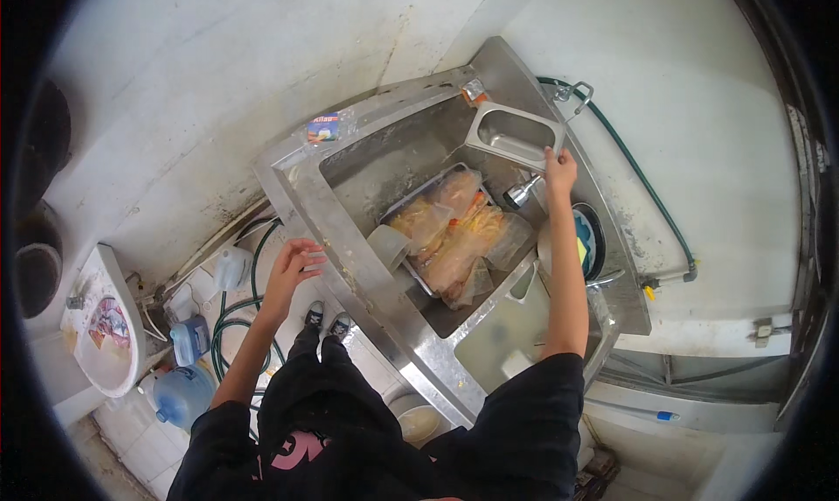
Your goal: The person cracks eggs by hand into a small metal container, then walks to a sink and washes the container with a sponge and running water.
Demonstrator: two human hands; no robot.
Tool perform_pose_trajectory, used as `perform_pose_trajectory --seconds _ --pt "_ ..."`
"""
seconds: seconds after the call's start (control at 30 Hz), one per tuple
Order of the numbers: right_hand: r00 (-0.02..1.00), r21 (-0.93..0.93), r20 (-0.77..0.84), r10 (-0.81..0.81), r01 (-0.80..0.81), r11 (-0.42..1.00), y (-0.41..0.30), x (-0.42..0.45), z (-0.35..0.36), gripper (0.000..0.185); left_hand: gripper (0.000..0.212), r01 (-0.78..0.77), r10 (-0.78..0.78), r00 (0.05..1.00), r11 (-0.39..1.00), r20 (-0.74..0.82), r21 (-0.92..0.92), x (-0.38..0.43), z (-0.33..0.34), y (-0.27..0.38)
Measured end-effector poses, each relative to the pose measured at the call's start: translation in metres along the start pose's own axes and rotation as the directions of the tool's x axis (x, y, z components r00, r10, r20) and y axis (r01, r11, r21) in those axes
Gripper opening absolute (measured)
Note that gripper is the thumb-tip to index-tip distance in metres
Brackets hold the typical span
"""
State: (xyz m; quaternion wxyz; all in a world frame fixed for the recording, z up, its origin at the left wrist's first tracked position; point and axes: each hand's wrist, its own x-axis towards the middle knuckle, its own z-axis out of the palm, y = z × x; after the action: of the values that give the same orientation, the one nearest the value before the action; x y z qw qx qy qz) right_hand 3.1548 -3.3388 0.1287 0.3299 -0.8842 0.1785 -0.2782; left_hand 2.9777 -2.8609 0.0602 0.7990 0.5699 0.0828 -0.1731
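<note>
A small rectangular stainless steel pan (518,133) is gripped at its near right corner by my right hand (560,170), over the back of the left sink basin (367,173). Below it in that basin lies a metal tray (419,279) heaped with clear plastic bags of food (459,239). A whitish translucent container (389,246) leans at the tray's left side, and a chrome faucet (521,193) reaches over the basin. My left hand (296,268) hangs free just off the sink's front edge, fingers apart and holding nothing.
Cloudy water (485,344) fills the right basin. Behind it sits a dark round bowl (593,232) with cloths or sponges. A printed plastic packet (322,129) lies on the left ledge. A green hose (229,330), a blue water jug (185,396) and a white washbasin (108,344) are at left.
</note>
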Motion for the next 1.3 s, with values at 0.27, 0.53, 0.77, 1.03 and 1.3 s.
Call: perform_pose_trajectory --seconds 0.27,0.53,0.77,1.03,1.3 --pt "0.96 0.413 0.058 0.275 -0.274 0.869 0.02 0.028 -0.045 0.016 0.023 0.004 -0.005 1.0 1.0 -0.024 -0.016 -0.004 -0.006 -0.006" --pt "0.908 -0.054 -0.417 0.032 -0.06 0.997 0.072 0.049 -0.034 0.031 0.023 0.026 -0.026 1.0 1.0 0.004 0.004 -0.009 0.0 -0.001" --pt "0.916 0.011 -0.365 0.167 -0.176 0.984 0.051 0.047 -0.049 0.03 0.022 0.018 -0.018 1.0 1.0 0.007 0.013 -0.008 -0.005 0.0" --pt "0.936 -0.183 -0.35 -0.016 -0.052 0.982 0.009 0.034 -0.075 0.029 0.023 0.025 -0.026 0.999 0.999 0.037 0.023 -0.006 0.007 0.004" --pt "0.925 -0.07 -0.374 0.059 -0.091 0.993 0.044 0.05 -0.071 0.03 0.022 0.033 -0.034 0.997 0.999 0.063 0.012 -0.003 0.007 0.001"
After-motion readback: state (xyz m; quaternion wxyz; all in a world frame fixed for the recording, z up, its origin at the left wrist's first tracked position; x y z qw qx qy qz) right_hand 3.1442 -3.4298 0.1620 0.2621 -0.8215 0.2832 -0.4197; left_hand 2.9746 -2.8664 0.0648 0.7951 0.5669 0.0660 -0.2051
